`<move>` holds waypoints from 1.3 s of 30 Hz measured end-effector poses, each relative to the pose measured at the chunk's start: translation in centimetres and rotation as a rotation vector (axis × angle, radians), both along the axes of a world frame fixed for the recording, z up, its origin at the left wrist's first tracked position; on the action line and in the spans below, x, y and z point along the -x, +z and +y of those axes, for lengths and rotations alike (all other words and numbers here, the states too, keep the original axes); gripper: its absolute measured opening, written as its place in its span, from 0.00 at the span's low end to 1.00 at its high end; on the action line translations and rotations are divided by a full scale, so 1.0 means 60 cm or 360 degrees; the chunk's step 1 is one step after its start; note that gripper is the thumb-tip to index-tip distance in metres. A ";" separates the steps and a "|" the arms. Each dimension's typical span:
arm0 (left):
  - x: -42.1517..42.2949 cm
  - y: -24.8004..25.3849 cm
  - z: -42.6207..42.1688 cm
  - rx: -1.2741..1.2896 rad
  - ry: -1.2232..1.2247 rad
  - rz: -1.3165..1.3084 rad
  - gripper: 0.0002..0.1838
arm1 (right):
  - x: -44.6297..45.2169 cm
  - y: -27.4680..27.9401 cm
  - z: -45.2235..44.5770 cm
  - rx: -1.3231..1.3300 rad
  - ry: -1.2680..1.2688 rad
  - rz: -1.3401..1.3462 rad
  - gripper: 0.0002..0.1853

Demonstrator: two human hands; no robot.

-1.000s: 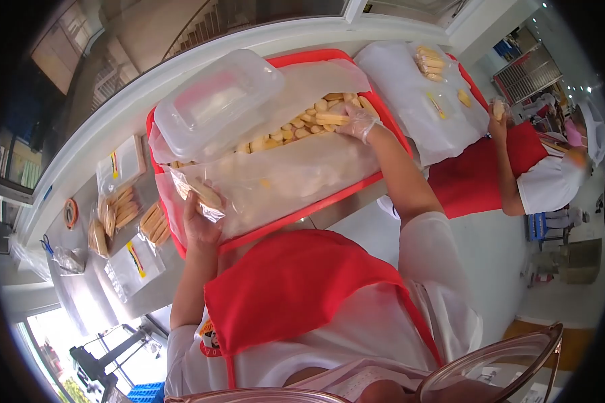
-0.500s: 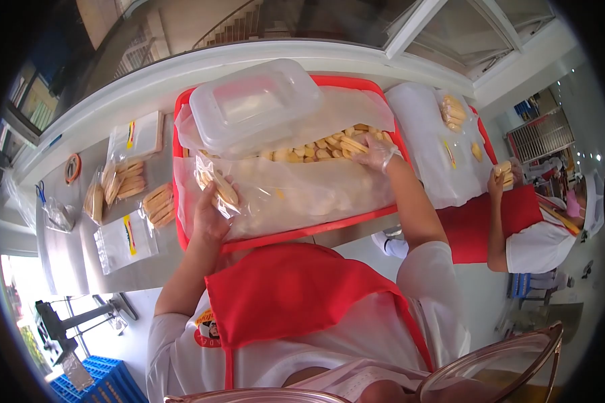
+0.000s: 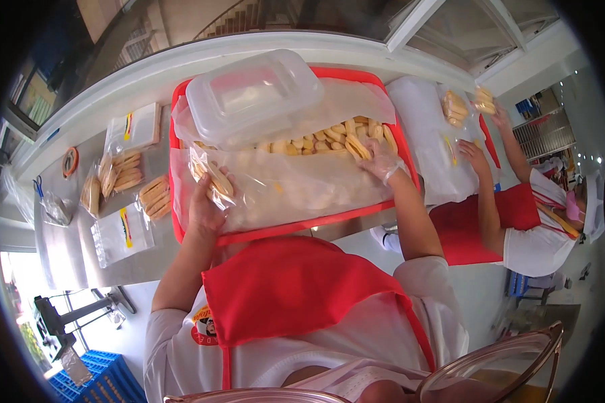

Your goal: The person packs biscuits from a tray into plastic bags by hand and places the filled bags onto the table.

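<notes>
My left hand (image 3: 206, 207) is closed around a clear plastic bag of ladyfingers (image 3: 214, 181) above the left part of a red tray (image 3: 302, 228). On my right hand (image 3: 380, 161) is a clear plastic glove; its fingers grip a few ladyfingers (image 3: 355, 145) over the tray's right side. Loose ladyfingers (image 3: 310, 141) show in the gap between sheets of translucent paper (image 3: 282, 191) that cover much of the tray. A translucent plastic container (image 3: 252, 94) rests over the tray's back left part.
Left on the counter are filled bags (image 3: 122, 172), flat labelled bags (image 3: 121, 236), a tape roll (image 3: 70, 161) and scissors (image 3: 39, 188). At right, a co-worker (image 3: 541, 228) holds a filled bag (image 3: 484, 101) beside a second paper-covered tray (image 3: 417, 134). A window frame borders the counter's back.
My right hand has shifted slightly down, and the ladyfingers in it now point more upright. My left hand keeps the bag. The co-worker's hand has raised a filled bag toward the back.
</notes>
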State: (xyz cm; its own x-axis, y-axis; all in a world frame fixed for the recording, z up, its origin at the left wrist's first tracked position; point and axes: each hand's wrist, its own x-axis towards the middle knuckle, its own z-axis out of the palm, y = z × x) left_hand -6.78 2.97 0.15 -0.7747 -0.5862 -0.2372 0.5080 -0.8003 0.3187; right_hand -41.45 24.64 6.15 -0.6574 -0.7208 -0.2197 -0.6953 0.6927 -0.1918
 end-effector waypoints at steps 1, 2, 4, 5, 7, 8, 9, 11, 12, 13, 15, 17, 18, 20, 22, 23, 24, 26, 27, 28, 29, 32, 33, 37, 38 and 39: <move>0.001 -0.001 0.000 0.0000 -0.0008 -0.0015 0.19 | -0.002 -0.001 0.002 0.0056 -0.0025 0.0039 0.29; 0.002 -0.002 0.001 0.0003 -0.0009 -0.0034 0.19 | -0.006 -0.004 0.001 0.0116 -0.0045 0.0074 0.28; -0.003 -0.003 0.000 0.0006 0.0021 -0.0033 0.19 | 0.003 -0.016 0.011 0.0628 -0.0326 -0.0437 0.25; 0.001 -0.002 0.002 0.0004 0.0050 -0.0015 0.19 | 0.001 -0.031 0.007 0.0871 -0.0455 -0.0715 0.25; 0.003 0.002 0.004 0.0010 0.0109 0.0017 0.18 | -0.092 0.036 -0.007 0.1673 -0.0495 -0.1471 0.23; 0.004 0.006 0.006 0.0018 0.0128 0.0038 0.18 | -0.138 0.056 -0.020 0.1790 -0.0584 -0.1501 0.23; 0.006 0.016 0.009 -0.0014 0.0147 0.0030 0.18 | -0.169 0.050 -0.023 0.1752 -0.0489 -0.1642 0.23; 0.009 0.031 0.013 -0.0082 0.0155 0.0070 0.17 | -0.220 0.039 -0.023 0.1696 -0.0306 -0.1890 0.23; 0.013 0.042 0.015 -0.0059 0.0148 0.0107 0.16 | -0.244 0.041 -0.024 0.1621 -0.0201 -0.2037 0.22; 0.016 0.050 0.018 -0.0009 0.0140 0.0173 0.16 | -0.265 0.045 -0.025 0.1544 -0.0095 -0.2170 0.22; 0.021 0.074 0.025 0.0014 0.0142 0.0226 0.17 | -0.296 0.052 -0.033 0.1428 0.0053 -0.2287 0.21; 0.024 0.099 0.038 -0.0039 0.0169 0.0207 0.18 | -0.316 0.057 -0.041 0.1352 0.0137 -0.2257 0.19; 0.026 0.098 0.039 -0.0009 0.0152 0.0233 0.18 | -0.321 0.054 -0.047 0.1454 0.0135 -0.2175 0.20; 0.033 0.094 0.044 0.0046 0.0116 0.0287 0.19 | -0.326 0.039 -0.061 0.1651 0.0124 -0.1999 0.20; 0.039 0.104 0.058 0.0096 0.0148 0.0292 0.18 | -0.330 0.030 -0.068 0.1770 0.0024 -0.2027 0.21; 0.042 0.109 0.063 0.0123 0.0166 0.0295 0.18 | -0.330 0.025 -0.070 0.1831 -0.0023 -0.2041 0.21; 0.044 0.108 0.064 0.0153 0.0166 0.0297 0.18 | -0.329 0.012 -0.073 0.1825 0.0107 -0.1880 0.22; 0.046 0.099 0.063 0.0210 0.0175 0.0296 0.19 | -0.330 -0.007 -0.076 0.1837 0.0371 -0.1547 0.25; 0.048 0.091 0.061 0.0212 0.0163 0.0254 0.19 | -0.333 -0.003 -0.078 0.1867 0.0497 -0.1370 0.26; 0.050 0.084 0.060 0.0213 0.0153 0.0211 0.20 | -0.336 0.006 -0.077 0.1934 0.0637 -0.1179 0.26; 0.052 0.078 0.060 0.0213 0.0145 0.0167 0.21 | -0.338 0.013 -0.077 0.1993 0.0776 -0.0986 0.26; 0.054 0.091 0.071 0.0194 0.0029 0.0128 0.23 | -0.330 -0.001 -0.077 0.2092 0.0876 -0.0741 0.26; 0.056 0.095 0.073 0.0145 0.0054 0.0128 0.24 | -0.329 0.006 -0.078 0.2110 0.0891 -0.0638 0.26; 0.050 0.096 0.063 -0.0014 0.0116 0.0242 0.23 | -0.320 0.026 -0.064 0.1875 0.0883 -0.0191 0.25; 0.048 0.094 0.058 -0.0045 0.0122 0.0299 0.22 | -0.317 0.025 -0.062 0.1761 0.0888 -0.0101 0.25; 0.049 0.099 0.056 -0.0039 0.0141 0.0280 0.22 | -0.317 0.033 -0.065 0.1728 0.0956 -0.0047 0.24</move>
